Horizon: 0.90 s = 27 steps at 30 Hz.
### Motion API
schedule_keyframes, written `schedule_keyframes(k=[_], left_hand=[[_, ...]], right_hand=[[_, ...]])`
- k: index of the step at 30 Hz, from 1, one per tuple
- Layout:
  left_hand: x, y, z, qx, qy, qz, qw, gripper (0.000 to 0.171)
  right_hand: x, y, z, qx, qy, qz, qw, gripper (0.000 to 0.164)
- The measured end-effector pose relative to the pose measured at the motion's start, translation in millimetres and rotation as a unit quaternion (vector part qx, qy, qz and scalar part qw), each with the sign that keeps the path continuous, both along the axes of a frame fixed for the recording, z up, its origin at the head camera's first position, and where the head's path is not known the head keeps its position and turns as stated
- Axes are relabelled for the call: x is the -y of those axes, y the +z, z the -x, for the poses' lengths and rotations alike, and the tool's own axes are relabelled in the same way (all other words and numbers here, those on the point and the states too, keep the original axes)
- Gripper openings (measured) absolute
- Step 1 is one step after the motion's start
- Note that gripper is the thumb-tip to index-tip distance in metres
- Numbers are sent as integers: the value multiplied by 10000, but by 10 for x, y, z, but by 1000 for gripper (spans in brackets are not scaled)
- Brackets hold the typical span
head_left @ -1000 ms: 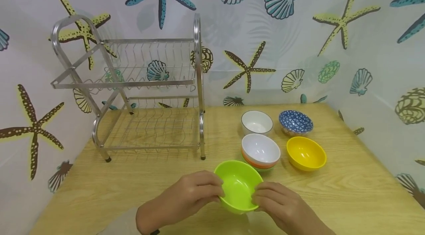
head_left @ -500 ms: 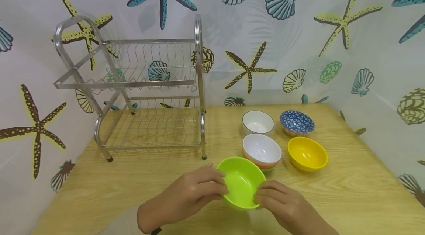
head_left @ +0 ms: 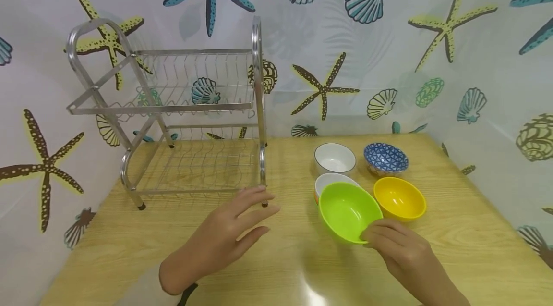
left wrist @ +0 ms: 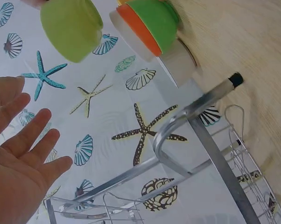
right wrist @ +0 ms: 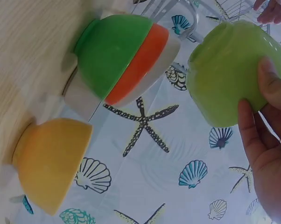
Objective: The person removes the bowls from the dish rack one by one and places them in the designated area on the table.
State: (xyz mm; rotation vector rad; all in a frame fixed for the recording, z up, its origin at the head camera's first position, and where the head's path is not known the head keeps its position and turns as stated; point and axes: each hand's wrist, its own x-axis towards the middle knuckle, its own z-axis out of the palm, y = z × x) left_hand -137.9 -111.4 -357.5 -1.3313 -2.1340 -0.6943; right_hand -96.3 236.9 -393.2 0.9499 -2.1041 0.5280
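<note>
My right hand [head_left: 399, 246] holds a lime-green bowl [head_left: 347, 210] by its near right rim, its inside tilted toward the head camera. From the right wrist, the bowl's outer wall shows between thumb and fingers, raised off the table. Behind it in the head view, partly covered, stands a nested stack of bowls: a white bowl [head_left: 332, 179] on top, then an orange bowl [right wrist: 141, 64] and a green bowl [right wrist: 110, 53] at the bottom. Fingers spread and holding nothing, my left hand [head_left: 222, 229] hovers left of the lime bowl, in front of the rack's right leg.
A two-tier metal dish rack [head_left: 194, 192] stands on the wooden table [head_left: 147, 248] at left. A yellow bowl [head_left: 403, 200] sits right of the stack. Behind are a dark-rimmed white bowl [head_left: 334, 158] and a blue patterned bowl [head_left: 386, 158]. A seashell-print curtain [head_left: 298, 70] encloses the back and sides.
Both hands held the lime-green bowl earlier. My left hand has let go and drawn left with its fingers spread; my right hand has moved the bowl right and farther back, over the stack in view.
</note>
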Motion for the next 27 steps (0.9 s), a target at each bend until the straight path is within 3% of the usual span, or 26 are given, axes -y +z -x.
schedule_keyframes(k=[12, 17, 21, 23, 26, 27], left_hand=[[220, -170, 55, 98, 464, 436, 9979, 42], [307, -203, 44, 159, 683, 542, 9961, 43], [360, -232, 36, 233, 810, 620, 9945, 43], [377, -255, 31, 249, 862, 640, 9939, 42], [401, -291, 28, 201, 888, 619, 9939, 41], [409, -300, 28, 223, 920, 641, 9934, 41]], right_hand=[[-341, -90, 91, -95, -1138, 572, 9918, 53], [-489, -96, 129, 163, -1701, 371, 9846, 60], [-627, -98, 215, 122, -1953, 27, 9807, 62], [-688, -113, 252, 126, -2032, -122, 9790, 49], [-741, -154, 280, 249, -2185, -273, 9751, 12], [-752, -166, 289, 309, -2207, -289, 9744, 14]])
